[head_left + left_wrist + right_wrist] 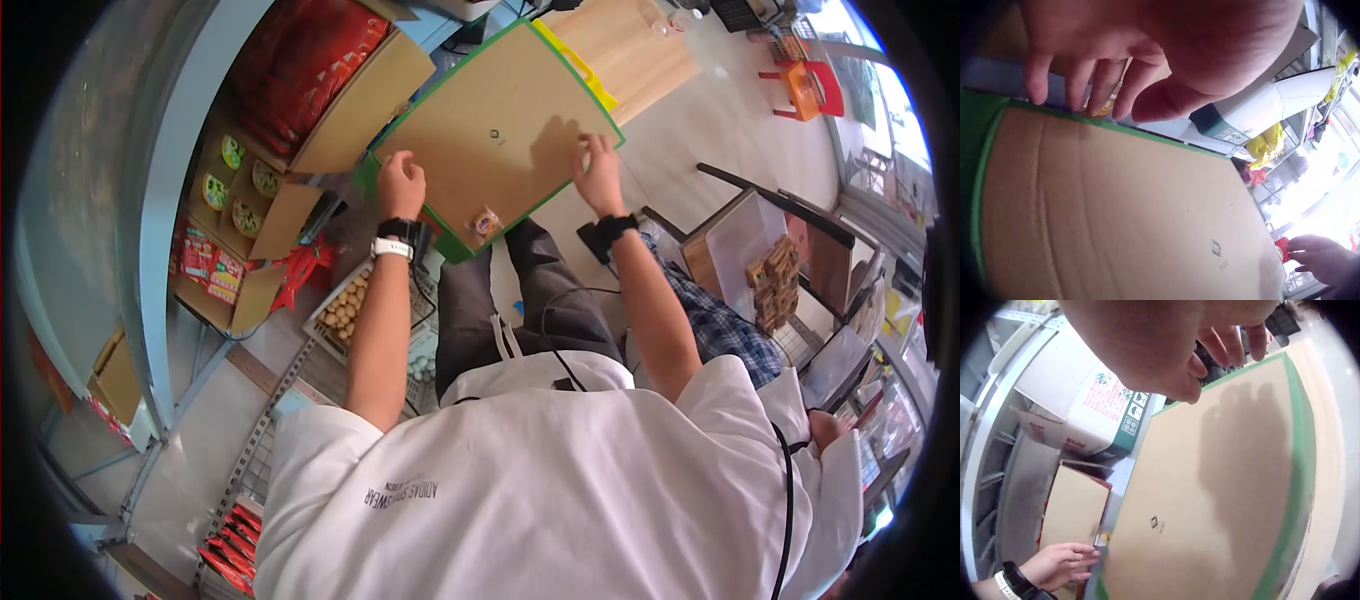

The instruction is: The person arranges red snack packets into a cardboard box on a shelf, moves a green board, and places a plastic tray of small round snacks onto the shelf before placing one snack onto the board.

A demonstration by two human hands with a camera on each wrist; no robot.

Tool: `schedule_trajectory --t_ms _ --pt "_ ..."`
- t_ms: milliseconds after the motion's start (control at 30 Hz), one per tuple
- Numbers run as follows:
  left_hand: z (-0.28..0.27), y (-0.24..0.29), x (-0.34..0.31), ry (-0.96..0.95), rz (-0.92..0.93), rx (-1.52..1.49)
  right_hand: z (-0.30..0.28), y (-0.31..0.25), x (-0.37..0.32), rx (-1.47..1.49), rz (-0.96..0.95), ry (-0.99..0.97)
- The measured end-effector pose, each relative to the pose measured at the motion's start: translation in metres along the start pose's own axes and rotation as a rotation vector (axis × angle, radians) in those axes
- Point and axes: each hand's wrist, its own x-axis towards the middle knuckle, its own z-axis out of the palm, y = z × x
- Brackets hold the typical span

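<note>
A cardboard box (470, 110) edged in green tape lies flat side up in front of me. On its near corner sits a small snack in a clear wrapper (485, 222). My left hand (401, 185) is at the left edge of the box, its fingers spread and loosely bent in the left wrist view. Behind those fingertips shows a bit of orange wrapping (1105, 110). Over the right side of the box hovers my right hand (598, 177), loosely bent, casting a shadow on the cardboard. Neither hand visibly grips anything.
To the left stand open cartons with red packets (310, 70) and green-lidded cups (232, 152). Below is a crate of brown eggs (345, 310). A white carton (1100, 403) stands beyond the box. At right are a wooden chair (770, 260) and a red stool (828, 88).
</note>
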Motion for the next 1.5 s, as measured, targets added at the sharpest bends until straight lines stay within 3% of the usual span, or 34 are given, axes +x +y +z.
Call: schedule_trajectory --t_ms 33,100,200,300,400,433,833,900,1000,1067,1167,1267,1333,1400,1500 --pt "0.004 -0.005 -0.018 -0.042 -0.072 -0.049 0.008 -0.009 -0.012 0.065 -0.054 -0.011" --pt "0.019 -0.018 -0.06 -0.127 -0.238 -0.204 0.029 -0.023 -0.034 0.223 -0.001 -0.251" --pt "0.047 -0.027 -0.113 -0.189 -0.428 -0.401 0.061 -0.045 -0.061 0.302 -0.064 -0.442" --pt "0.059 -0.016 -0.141 -0.22 -0.612 -0.534 0.081 -0.06 -0.073 0.239 -0.074 -0.516" --pt "0.069 -0.015 -0.148 -0.21 -0.604 -0.525 0.093 -0.07 -0.076 0.165 -0.05 -0.552" --pt "0.07 -0.018 -0.147 -0.287 -0.588 -0.474 0.095 -0.072 -0.076 0.15 -0.056 -0.568" --pt "0.078 -0.042 -0.156 -0.196 -0.602 -0.424 0.103 -0.086 -0.077 -0.026 -0.148 -0.655" --pt "0.059 -0.042 -0.147 -0.19 -0.582 -0.36 0.092 -0.1 -0.069 -0.1 -0.165 -0.669" --pt "-0.01 -0.022 -0.119 -0.135 -0.574 -0.399 0.087 -0.114 -0.048 0.086 -0.174 -0.59" --pt "-0.06 -0.013 -0.099 -0.013 -0.487 -0.463 0.069 -0.154 -0.026 0.192 -0.246 -0.542" --pt "-0.154 0.023 -0.075 0.15 -0.319 -0.632 0.043 -0.232 0.001 0.326 -0.385 -0.444" --pt "-0.265 0.082 -0.071 0.284 -0.103 -0.774 -0.006 -0.339 0.003 0.478 -0.407 -0.492" --pt "-0.327 0.116 -0.075 0.376 0.022 -0.859 -0.034 -0.4 -0.003 0.62 -0.616 -0.458" --pt "-0.39 0.142 -0.083 0.419 0.198 -0.798 -0.064 -0.449 -0.016 0.696 -0.741 -0.451" --pt "-0.466 0.167 -0.083 0.527 0.323 -0.745 -0.097 -0.526 -0.02 0.766 -0.875 -0.451"
